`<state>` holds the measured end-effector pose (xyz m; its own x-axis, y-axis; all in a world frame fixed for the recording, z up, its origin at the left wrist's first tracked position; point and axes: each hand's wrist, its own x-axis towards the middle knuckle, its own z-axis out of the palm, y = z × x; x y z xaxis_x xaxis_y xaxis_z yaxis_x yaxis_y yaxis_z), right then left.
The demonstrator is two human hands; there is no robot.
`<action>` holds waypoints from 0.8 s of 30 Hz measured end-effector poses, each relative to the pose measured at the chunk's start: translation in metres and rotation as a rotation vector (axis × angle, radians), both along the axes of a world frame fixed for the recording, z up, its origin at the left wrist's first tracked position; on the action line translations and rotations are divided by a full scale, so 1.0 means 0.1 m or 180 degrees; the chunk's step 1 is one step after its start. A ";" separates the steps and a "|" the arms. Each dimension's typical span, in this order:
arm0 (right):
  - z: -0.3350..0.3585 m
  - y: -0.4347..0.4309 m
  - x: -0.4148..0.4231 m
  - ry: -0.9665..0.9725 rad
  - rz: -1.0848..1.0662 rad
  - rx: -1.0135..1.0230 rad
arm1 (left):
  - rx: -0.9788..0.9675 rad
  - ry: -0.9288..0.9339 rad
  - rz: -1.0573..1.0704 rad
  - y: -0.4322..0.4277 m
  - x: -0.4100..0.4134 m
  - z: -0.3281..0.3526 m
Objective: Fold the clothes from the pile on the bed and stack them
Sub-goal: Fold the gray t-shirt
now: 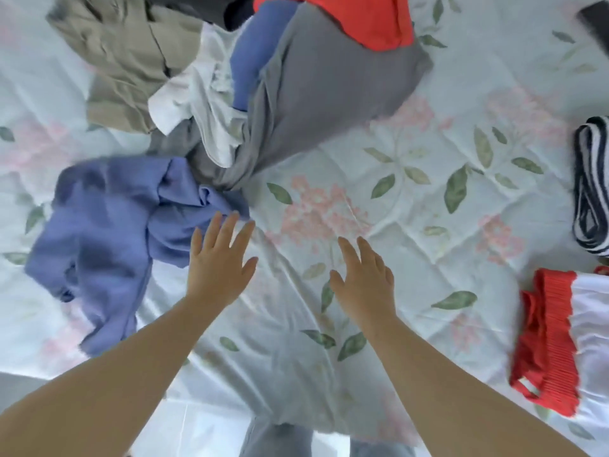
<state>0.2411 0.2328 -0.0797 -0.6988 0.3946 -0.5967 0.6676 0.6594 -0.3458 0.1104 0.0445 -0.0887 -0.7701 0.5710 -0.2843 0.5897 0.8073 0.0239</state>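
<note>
A: The bed [412,192] is under both hands. Where is the pile?
B: The pile [296,94] is just past the fingertips. The blue shirt [108,232] lies beside the left hand [219,268].
A: Holding anything?
B: No. That one and the right hand [365,285] are spread wide, empty. A fast tug on the shirt could drag the pile down, I think.

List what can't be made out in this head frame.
Head view, dark cloth in top-right corner: cut off by the frame edge.
Navy-and-white striped fabric: cut by the right edge.
Crumpled periwinkle-blue garment: motion-blurred, type unclear.
Black garment atop the pile: partly covered by orange-red cloth.
</note>
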 end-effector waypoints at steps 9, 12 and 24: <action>-0.03 -0.37 -0.20 -0.0201 0.0071 -0.0082 | -0.0306 -0.0576 0.0554 -0.53 -0.62 -0.39; -0.02 -0.39 -0.23 -0.0183 0.0005 -0.0167 | -0.0286 -0.0444 0.0679 -0.45 -0.70 -0.42; 0.09 -0.02 -0.19 -0.0159 -0.0304 -0.0516 | 0.1394 -0.0386 0.0774 0.51 -1.03 0.04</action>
